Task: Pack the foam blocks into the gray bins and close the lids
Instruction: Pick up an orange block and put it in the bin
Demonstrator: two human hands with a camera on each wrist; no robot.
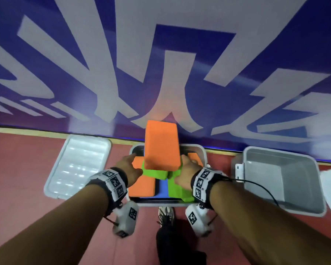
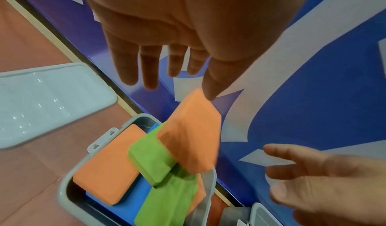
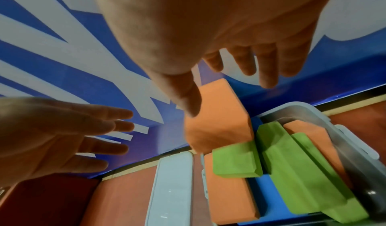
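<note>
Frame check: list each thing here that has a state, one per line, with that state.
Middle gray bin: open, overfilled with blocks.
Top orange block: tilted, sticking above the rim, no grip on it.
Right gray bin: open, nothing visible inside.
Lid: off, lying left of the middle bin.
Left hand: open.
Right hand: open.

i see the middle gray plastic bin (image 1: 203, 152) heaped above its rim with orange, green and blue foam blocks (image 1: 161, 148); the empty gray bin (image 1: 283, 180) at right gives open room.
</note>
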